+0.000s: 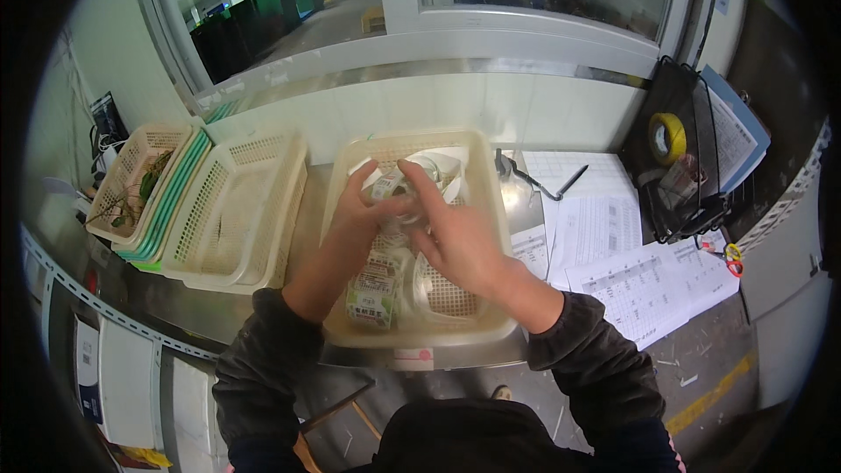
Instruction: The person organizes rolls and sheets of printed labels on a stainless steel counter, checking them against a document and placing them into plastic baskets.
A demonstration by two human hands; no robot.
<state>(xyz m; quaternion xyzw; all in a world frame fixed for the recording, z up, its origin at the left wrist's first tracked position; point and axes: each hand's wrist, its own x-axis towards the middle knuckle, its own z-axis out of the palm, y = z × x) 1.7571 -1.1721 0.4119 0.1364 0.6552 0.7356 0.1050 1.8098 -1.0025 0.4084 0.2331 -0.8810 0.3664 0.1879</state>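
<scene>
Both hands meet over a cream plastic basket [491,201] on the steel table. My left hand [355,215] and my right hand [460,241] curl their fingers around a see-through plastic item [405,208], whose exact shape is mostly hidden by the fingers. Beneath them in the basket, a strip of green-and-white printed labels [373,293] lies at the near left. A white roll with a loose strip [447,162] sits at the far side, partly behind my right fingers. Slotted basket floor [445,291] shows at the near right.
Left of the basket stand nested cream baskets [236,210] and a stack of green-edged baskets [171,197] with plant sprigs on top. Printed sheets [604,228] and a black pen [574,179] lie to the right, near scissors [732,259] and a black wire holder [670,175] with yellow tape.
</scene>
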